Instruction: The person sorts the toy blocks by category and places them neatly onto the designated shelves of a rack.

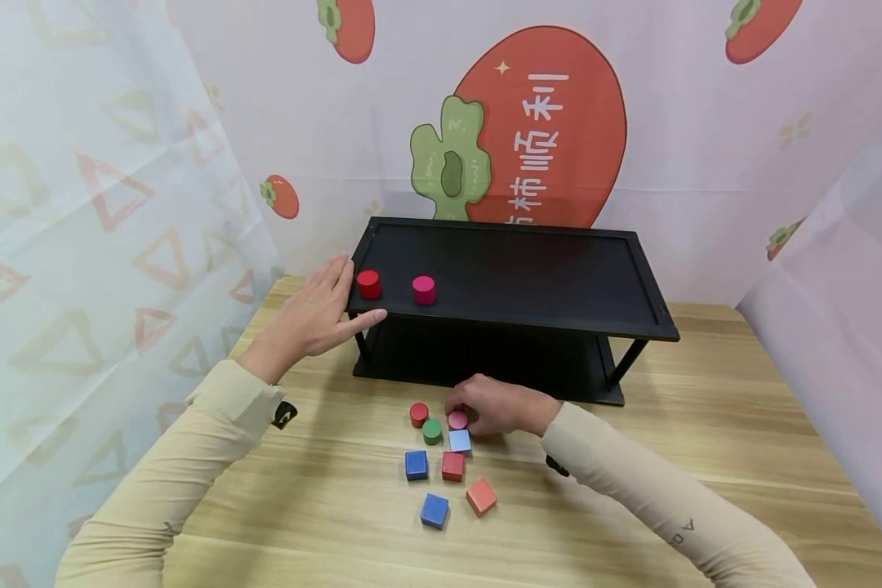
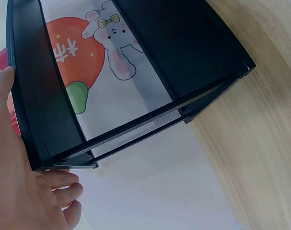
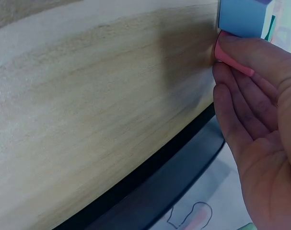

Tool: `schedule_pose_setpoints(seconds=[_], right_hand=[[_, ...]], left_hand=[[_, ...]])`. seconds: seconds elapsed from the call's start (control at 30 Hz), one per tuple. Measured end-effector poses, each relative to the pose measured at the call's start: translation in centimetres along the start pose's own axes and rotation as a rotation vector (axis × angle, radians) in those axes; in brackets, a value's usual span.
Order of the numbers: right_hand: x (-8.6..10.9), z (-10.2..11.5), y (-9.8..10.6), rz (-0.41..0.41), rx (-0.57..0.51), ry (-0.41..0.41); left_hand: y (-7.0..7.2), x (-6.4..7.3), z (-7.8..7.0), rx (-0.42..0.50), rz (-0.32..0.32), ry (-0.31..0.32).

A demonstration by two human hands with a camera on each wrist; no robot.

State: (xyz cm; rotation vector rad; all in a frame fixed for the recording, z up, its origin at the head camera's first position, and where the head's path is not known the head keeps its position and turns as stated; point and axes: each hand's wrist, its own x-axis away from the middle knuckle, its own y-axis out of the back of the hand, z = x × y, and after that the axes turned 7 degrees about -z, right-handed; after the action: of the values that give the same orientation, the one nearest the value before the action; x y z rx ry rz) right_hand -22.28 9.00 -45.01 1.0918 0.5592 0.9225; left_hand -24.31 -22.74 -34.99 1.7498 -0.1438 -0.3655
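Note:
A black two-tier shelf (image 1: 514, 269) stands at the back of the wooden table. My left hand (image 1: 316, 310) rests against its upper left corner, fingers straight along the end and thumb over the front edge. On the top tier, near that hand, stand a red cylinder (image 1: 369, 284) and a magenta cylinder (image 1: 424, 290). In front of the shelf, my right hand (image 1: 496, 404) pinches a pink cylinder (image 1: 457, 420) between thumb and fingers. A light blue cube (image 3: 243, 18) sits right beside the pink cylinder in the right wrist view.
Left of the right hand are a small red cylinder (image 1: 419, 415) and a green cylinder (image 1: 432, 431). Nearer me lie blue cubes (image 1: 416, 465), a red cube (image 1: 452, 466) and an orange-red cube (image 1: 481, 496). A printed curtain (image 1: 683, 163) hangs behind the shelf.

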Motion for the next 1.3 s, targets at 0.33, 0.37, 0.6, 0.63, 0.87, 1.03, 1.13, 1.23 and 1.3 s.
schedule_pose_setpoints(seconds=[0.33, 0.37, 0.6, 0.63, 0.87, 1.03, 1.13, 1.23, 1.3], right_hand=[[0.2, 0.2, 1.3, 0.013, 0.003, -0.014], [0.3, 0.3, 1.6, 0.014, 0.002, -0.011], [0.6, 1.1, 4.4, 0.018, -0.017, 0.028], [0.7, 1.3, 4.8, 0.018, -0.025, 0.034], [1.5, 2.7, 7.6, 0.021, -0.056, 0.074], [2.3, 3.5, 10.2, 0.002, -0.040, 0.108], [2.6, 3.8, 11.8, -0.017, -0.038, 0.106], [2.9, 3.8, 13.4, -0.034, -0.039, 0.092], [2.9, 3.8, 14.3, -0.048, -0.044, 0.082]], left_hand=[[-0.2, -0.1, 0.0, -0.006, 0.005, -0.004], [-0.2, -0.1, 0.1, -0.007, 0.004, -0.004], [-0.1, -0.1, 0.1, -0.006, -0.002, -0.006], [-0.1, -0.1, 0.1, -0.006, -0.002, -0.005], [0.0, -0.1, 0.1, -0.007, 0.002, -0.004], [0.0, -0.1, 0.1, -0.016, 0.000, -0.006], [0.0, -0.1, 0.1, -0.019, 0.000, -0.007], [0.1, -0.1, 0.0, -0.021, 0.004, -0.010], [0.0, -0.1, 0.0, -0.023, 0.006, -0.011]])
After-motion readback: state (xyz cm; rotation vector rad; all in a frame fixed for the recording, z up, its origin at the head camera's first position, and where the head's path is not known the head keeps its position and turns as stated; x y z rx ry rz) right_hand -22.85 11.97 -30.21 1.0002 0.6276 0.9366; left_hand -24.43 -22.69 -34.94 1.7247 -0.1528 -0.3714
